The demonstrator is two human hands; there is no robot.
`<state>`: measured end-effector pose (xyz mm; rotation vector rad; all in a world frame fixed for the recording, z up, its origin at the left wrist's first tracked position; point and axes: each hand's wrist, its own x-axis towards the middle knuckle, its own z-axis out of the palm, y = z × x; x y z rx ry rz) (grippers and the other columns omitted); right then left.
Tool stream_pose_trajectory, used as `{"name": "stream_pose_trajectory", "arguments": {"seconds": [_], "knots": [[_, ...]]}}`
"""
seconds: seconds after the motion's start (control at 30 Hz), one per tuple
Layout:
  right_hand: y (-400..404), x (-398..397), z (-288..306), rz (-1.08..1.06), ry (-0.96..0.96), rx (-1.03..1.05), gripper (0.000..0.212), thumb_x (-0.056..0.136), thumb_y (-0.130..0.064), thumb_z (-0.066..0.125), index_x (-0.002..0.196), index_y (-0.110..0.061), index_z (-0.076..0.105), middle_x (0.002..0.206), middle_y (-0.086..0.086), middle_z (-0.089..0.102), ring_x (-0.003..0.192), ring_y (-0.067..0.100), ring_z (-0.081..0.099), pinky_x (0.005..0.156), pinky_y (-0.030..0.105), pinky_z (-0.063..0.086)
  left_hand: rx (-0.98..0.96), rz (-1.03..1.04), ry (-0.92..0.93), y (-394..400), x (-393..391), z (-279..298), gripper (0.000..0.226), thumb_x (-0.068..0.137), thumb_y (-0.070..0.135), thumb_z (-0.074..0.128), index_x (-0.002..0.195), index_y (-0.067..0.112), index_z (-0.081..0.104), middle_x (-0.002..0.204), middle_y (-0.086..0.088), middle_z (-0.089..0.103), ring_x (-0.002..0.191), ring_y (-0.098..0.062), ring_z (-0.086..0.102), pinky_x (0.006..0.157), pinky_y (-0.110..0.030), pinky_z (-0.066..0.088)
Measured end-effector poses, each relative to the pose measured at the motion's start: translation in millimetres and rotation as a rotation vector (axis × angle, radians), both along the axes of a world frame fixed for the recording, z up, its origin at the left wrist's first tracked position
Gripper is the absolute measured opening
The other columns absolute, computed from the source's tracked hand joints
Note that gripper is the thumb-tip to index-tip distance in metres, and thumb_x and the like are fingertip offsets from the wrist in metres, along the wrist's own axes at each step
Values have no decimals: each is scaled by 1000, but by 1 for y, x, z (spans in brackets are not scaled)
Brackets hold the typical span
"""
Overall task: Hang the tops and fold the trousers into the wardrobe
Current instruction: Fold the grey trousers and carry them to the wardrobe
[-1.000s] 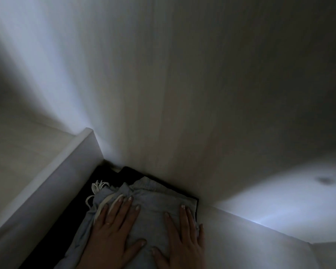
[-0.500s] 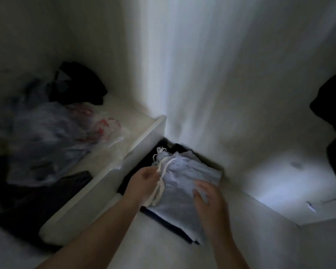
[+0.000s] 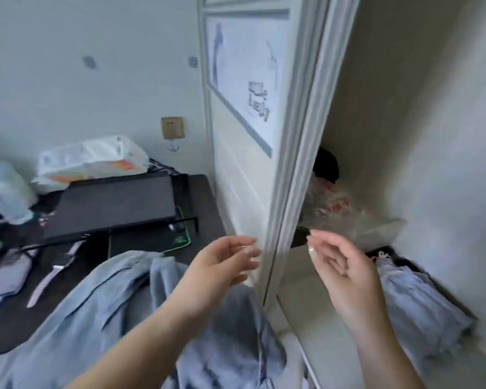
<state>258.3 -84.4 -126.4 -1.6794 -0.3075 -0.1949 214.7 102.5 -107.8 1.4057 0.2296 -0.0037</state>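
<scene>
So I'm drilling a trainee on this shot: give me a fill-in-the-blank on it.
1. Both hands, left hand and right hand, hold ____.
2. The folded trousers lie inside the ____.
3. The laptop is ____ in colour.
4. The loose grey garment lies ____ the wardrobe.

Missing: nothing; wardrobe; black; outside

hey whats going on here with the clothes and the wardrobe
A person is putting clothes away. Both hands, the left hand and the right hand, are in the air and hold nothing, fingers loosely curled. A folded pair of light blue trousers with a white drawstring lies inside the open white wardrobe, on top of something dark. A crumpled light blue garment lies on the dark desk outside, not yet put away.
</scene>
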Motion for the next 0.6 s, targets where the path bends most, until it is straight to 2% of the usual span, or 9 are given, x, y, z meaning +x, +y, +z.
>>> {"name": "stream_pose_trajectory", "arguments": {"seconds": [0.13, 0.27, 0.33, 0.43, 0.53, 0.6], "knots": [[97, -75, 26, 277, -44, -38, 29, 86, -8, 64, 90, -35, 69, 100, -18, 70, 99, 0, 64, 86, 10, 45, 11, 264, -50, 89, -124, 18, 21, 78, 28, 66, 97, 18, 67, 93, 0, 73, 81, -9, 66, 84, -32, 48], [182, -150, 35, 539, -85, -89, 11, 85, -25, 66, 93, -32, 67, 99, -17, 69, 96, 0, 64, 87, 13, 48, -12, 539, -11, 158, -239, 12, 12, 90, 16, 59, 92, 19, 69, 89, 0, 74, 76, -10, 66, 78, -31, 49], [229, -194, 36, 707, -84, -104, 18, 81, -29, 63, 99, -28, 66, 100, -16, 69, 97, 1, 64, 88, 13, 48, -19, 694, 17, 189, -304, 6, 13, 92, 16, 57, 94, 20, 70, 89, 2, 74, 76, -9, 66, 76, -32, 49], [294, -254, 28, 935, -50, -132, 18, 85, -18, 66, 101, -26, 65, 101, -14, 69, 97, 4, 65, 87, 14, 49, -30, 939, 44, 224, -397, -4, 12, 92, 16, 57, 96, 18, 69, 90, 0, 74, 78, -10, 65, 80, -33, 50], [345, -306, 20, 1111, -39, -153, 23, 81, -40, 69, 100, -27, 66, 99, -13, 70, 96, 3, 65, 84, 15, 49, -77, 1137, 62, 243, -469, -15, 11, 93, 13, 57, 96, 15, 67, 86, 1, 74, 76, -11, 65, 77, -29, 49], [378, -340, 11, 1244, 5, -196, 20, 81, -24, 69, 101, -26, 66, 97, -16, 69, 94, 1, 64, 82, 11, 48, -92, 1253, 75, 250, -515, -22, 12, 93, 12, 56, 98, 13, 67, 87, 1, 73, 77, -13, 65, 79, -30, 49]]}}
